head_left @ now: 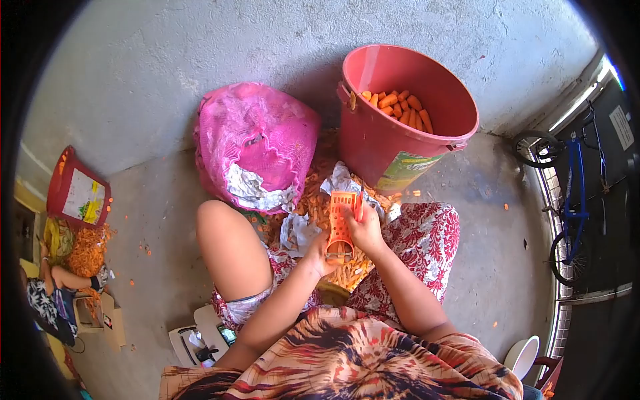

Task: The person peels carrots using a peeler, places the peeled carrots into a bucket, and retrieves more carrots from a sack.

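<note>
Between my knees I hold an orange plastic grater (343, 220) with rows of holes. My left hand (320, 255) grips its lower end. My right hand (365, 230) is closed near its upper right side, with a slim orange-red piece (359, 206) standing up from the fingers; whether this is a tool or a carrot I cannot tell. Under and around the hands lie orange peelings and pieces (318, 200) with crumpled pale paper (298, 233). Beyond them stand a pink mesh sack (257, 133) and a large red bucket (370, 137) with carrots (403, 109) inside.
At far left are a red bucket (61, 193), a heap of orange shreds (91, 250) and another person's leg (70, 279). A tray with small items (180, 343) lies by my left thigh. On the right are a blue bicycle (573, 200) and a white basin (522, 357).
</note>
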Available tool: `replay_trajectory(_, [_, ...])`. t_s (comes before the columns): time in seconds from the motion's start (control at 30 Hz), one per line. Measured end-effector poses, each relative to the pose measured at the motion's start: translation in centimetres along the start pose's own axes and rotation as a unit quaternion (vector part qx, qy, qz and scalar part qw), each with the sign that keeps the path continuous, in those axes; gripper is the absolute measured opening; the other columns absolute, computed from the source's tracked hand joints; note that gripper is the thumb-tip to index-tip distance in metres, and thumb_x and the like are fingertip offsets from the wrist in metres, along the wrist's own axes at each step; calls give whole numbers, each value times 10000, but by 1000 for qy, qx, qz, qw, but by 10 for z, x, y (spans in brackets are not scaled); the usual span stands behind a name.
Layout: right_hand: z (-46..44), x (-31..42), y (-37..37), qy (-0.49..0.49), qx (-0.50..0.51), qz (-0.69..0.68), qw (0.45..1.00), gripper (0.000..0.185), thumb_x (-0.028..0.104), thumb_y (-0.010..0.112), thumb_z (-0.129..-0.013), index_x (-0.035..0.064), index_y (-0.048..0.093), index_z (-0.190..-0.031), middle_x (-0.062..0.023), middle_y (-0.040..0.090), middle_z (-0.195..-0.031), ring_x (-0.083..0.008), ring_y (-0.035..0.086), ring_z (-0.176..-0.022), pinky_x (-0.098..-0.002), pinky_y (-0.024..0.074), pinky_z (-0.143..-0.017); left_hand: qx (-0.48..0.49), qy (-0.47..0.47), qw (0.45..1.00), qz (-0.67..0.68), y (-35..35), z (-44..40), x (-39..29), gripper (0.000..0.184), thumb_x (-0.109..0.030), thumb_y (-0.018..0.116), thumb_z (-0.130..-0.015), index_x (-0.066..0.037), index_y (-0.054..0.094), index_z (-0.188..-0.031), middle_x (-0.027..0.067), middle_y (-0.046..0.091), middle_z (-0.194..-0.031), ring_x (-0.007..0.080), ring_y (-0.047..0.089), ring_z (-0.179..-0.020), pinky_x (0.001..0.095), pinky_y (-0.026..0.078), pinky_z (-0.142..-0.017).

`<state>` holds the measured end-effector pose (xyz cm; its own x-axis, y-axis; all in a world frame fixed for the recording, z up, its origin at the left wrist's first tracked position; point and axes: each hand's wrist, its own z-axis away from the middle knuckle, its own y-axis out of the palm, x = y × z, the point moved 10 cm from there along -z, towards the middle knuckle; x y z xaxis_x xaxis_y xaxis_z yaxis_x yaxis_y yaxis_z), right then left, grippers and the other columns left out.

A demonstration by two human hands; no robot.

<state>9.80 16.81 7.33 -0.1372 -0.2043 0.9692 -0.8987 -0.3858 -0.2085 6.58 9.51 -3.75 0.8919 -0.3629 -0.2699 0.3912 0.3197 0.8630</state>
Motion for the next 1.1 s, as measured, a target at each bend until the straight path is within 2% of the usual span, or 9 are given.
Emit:
replay_trajectory(0.23, [0, 0, -1, -37, -23, 52, 998, 106, 68, 525, -773, -2, 506, -850, -163, 570, -695, -272, 577, -643, -338, 438, -567, -68, 11, 996, 49, -2, 6, -1, 228, -256, 389, -837, -102, 545, -897, 43, 588, -806, 152, 558, -714, 334, 451, -582])
replay_trajectory(0.3, [-3, 0, -8, -43, -52, 56, 996, 99, 41, 517, -764, -1, 508, -854, -168, 571, -716, -279, 578, -664, -342, 440, -574, 32, -54, 997, 40, 12, 7, 8, 230, -273, 391, -842, -94, 527, -892, 54, 555, -776, 157, 528, -669, 330, 433, -550])
replay_trajectory(0.4, [-22, -17, -55, -24, -181, -29, 983, 59, 12, 478, -780, 27, 511, -826, -66, 526, -634, -114, 475, -551, -256, 405, -503, 130, -133, 982, 32, 38, 20, 27, 242, -309, 403, -845, -90, 493, -899, 60, 496, -741, 168, 482, -626, 327, 408, -515])
replay_trajectory(0.43, [-24, -39, -74, 59, -229, -44, 971, 38, 36, 468, -805, 33, 505, -811, -12, 488, -605, -76, 436, -516, -227, 370, -468, 154, -159, 975, 30, 45, 26, 35, 250, -322, 408, -845, -90, 480, -904, 60, 475, -731, 172, 466, -616, 326, 400, -505])
replay_trajectory(0.5, [-29, -46, -101, 56, -297, -132, 944, 60, 69, 466, -822, 26, 507, -821, 11, 485, -611, -65, 432, -513, -232, 366, -460, 134, -141, 980, 34, 36, 19, 34, 274, -342, 435, -834, -91, 460, -938, 55, 458, -732, 192, 474, -630, 331, 417, -545])
replay_trajectory(0.7, [-10, -15, -37, 74, -95, -98, 988, 101, 131, 506, -821, 36, 535, -833, 8, 513, -628, -53, 458, -537, -210, 391, -481, 3, 29, 998, 54, 2, 3, -5, 305, -302, 437, -825, -80, 485, -1028, 94, 547, -895, 266, 549, -762, 378, 456, -653])
replay_trajectory(0.73, [-7, -21, -22, 85, -52, -95, 990, 108, 108, 497, -819, 23, 530, -877, -12, 539, -687, -71, 483, -599, -228, 412, -538, 93, 17, 995, 38, 9, -2, -5, 307, -286, 412, -832, -80, 488, -1047, 87, 565, -952, 254, 561, -814, 386, 461, -679])
replay_trajectory(0.8, [-3, -7, -3, 88, 11, -23, 996, 131, 76, 496, -810, 9, 523, -920, -47, 567, -739, -99, 513, -660, -264, 439, -606, 11, 30, 997, 63, -8, -7, -5, 294, -271, 382, -844, -81, 496, -1037, 82, 574, -941, 231, 564, -802, 385, 464, -684])
replay_trajectory(1.1, [0, -3, 7, 12, 15, 72, 997, 116, 58, 516, -763, 6, 525, -866, -168, 565, -688, -259, 579, -641, -332, 441, -574, -6, 26, 998, 60, -4, 0, -3, 259, -240, 356, -854, -92, 524, -984, 51, 584, -907, 192, 565, -785, 370, 463, -674])
